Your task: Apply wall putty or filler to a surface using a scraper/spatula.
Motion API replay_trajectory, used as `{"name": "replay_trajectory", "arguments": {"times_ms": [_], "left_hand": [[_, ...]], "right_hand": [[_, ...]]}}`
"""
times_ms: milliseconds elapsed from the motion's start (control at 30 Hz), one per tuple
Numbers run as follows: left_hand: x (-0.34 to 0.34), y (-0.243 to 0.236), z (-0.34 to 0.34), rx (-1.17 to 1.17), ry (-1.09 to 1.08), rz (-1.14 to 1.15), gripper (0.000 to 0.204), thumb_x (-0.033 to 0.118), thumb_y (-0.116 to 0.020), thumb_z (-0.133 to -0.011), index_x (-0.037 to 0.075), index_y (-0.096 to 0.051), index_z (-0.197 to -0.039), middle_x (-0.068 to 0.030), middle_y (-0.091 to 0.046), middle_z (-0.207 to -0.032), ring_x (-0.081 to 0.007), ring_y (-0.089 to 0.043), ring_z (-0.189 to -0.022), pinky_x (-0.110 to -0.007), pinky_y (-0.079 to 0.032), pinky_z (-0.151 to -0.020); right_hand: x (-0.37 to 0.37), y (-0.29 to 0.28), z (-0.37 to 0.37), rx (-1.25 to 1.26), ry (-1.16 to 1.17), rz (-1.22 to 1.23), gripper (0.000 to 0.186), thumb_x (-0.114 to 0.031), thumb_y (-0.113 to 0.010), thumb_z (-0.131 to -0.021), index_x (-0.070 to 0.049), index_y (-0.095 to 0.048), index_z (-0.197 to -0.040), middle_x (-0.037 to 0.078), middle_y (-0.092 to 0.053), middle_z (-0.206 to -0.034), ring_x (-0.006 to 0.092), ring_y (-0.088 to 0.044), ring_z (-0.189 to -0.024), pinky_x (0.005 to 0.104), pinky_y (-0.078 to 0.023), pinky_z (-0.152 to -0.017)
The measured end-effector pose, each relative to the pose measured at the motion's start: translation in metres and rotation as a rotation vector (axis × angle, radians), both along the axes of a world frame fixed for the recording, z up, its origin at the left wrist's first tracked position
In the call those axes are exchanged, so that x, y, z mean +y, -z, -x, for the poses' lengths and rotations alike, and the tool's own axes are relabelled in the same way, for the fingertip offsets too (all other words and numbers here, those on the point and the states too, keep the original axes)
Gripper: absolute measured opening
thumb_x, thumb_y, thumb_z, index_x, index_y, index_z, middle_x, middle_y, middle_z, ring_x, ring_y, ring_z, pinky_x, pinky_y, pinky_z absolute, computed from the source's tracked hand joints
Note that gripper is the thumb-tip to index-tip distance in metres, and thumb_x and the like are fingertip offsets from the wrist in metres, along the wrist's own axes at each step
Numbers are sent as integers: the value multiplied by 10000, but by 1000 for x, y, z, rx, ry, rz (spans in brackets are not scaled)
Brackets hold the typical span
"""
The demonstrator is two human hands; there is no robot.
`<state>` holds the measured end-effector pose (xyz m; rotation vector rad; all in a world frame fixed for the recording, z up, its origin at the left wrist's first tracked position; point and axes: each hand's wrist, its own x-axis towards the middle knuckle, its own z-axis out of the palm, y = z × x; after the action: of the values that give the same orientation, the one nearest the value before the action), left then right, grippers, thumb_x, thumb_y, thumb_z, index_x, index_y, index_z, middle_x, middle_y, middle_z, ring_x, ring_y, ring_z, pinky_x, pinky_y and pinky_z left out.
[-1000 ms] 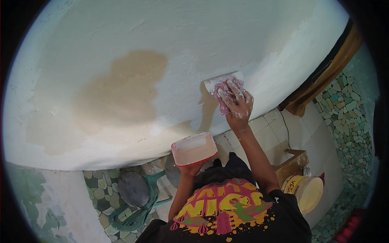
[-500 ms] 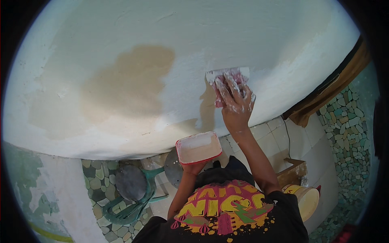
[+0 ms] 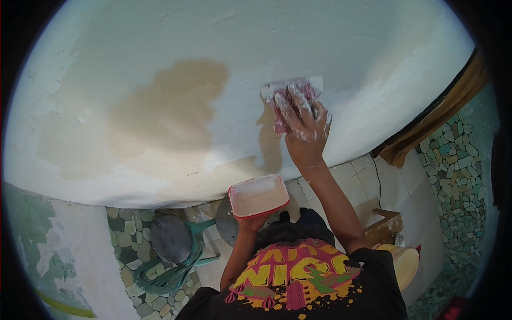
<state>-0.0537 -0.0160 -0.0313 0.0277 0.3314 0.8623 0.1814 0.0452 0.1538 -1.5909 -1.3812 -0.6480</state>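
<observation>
My right hand [image 3: 305, 114], smeared with white paste, presses a wide putty scraper [image 3: 282, 85] flat against the wall [image 3: 320, 37]. The scraper is reddish with a whitish blade edge, and my fingers spread over its back. Below and to the left, my left hand [image 3: 253, 221] supports a rectangular tray [image 3: 259, 196] with a red rim from underneath. White paste coats the tray's inside; most of that hand's fingers are hidden under it. Around the scraper the wall looks pale, with a tan shadowed patch farther left.
A green plastic chair [image 3: 184, 266] and a dark round seat [image 3: 170, 238] stand at lower left on pebble-patterned floor. At lower right are a wooden box [image 3: 385, 229] and a yellowish bucket [image 3: 405, 266]. Brown cloth [image 3: 426, 125] hangs along the wall's right edge, near a thin cable [image 3: 378, 184].
My right hand and the scraper have slid a little up and left along the wall. The tray in my left hand has shifted slightly left.
</observation>
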Motion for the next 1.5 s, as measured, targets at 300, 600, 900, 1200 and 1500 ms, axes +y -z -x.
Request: {"name": "replay_trajectory", "arguments": {"times_ms": [300, 600, 900, 1200, 1500], "left_hand": [[-4, 8, 7, -48, 12, -13, 868, 722, -431, -1000, 139, -348, -1638, -179, -417, -1654, -475, -487, -1447, -682, -530, -1031], [-11, 0, 0, 45, -9, 2, 892, 757, -396, -994, 149, -337, -1645, -173, -411, -1659, -462, -485, -1453, -682, -527, -1035], [-14, 12, 15, -180, 53, -103, 873, 758, -381, -1001, 170, -340, -1646, -156, -410, -1669, -454, -458, -1480, -697, -494, -1070], [-16, 5, 18, -51, 8, -1, 832, 741, -394, -1007, 183, -375, -1624, -162, -446, -1636, -480, -501, -1429, -659, -578, -938], [-14, -7, 22, -144, 53, -6, 870, 757, -396, -999, 166, -352, -1636, -169, -402, -1664, -499, -500, -1423, -683, -570, -949]], "right_hand": [[-17, -10, 15, -57, -144, -42, 507, -125, -757, -787, -227, -778, -1284, -20, -651, -1486, 352, -556, -1281, 485, -436, -1031], [43, -15, 25, -106, -110, -125, 495, -90, -731, -778, -174, -773, -1264, 16, -661, -1473, 333, -576, -1248, 464, -437, -1045], [11, 33, 30, -114, -63, 26, 578, -37, -712, -797, -180, -745, -1356, 13, -664, -1475, 337, -591, -1165, 447, -485, -984], [35, -32, 44, -86, -80, -162, 482, -161, -725, -895, -153, -725, -1376, 82, -595, -1532, 230, -576, -1277, 488, -402, -1079], [60, 47, 35, -148, 30, -130, 604, -65, -667, -835, -278, -707, -1400, 10, -613, -1496, 313, -540, -1194, 461, -478, -985]]}}
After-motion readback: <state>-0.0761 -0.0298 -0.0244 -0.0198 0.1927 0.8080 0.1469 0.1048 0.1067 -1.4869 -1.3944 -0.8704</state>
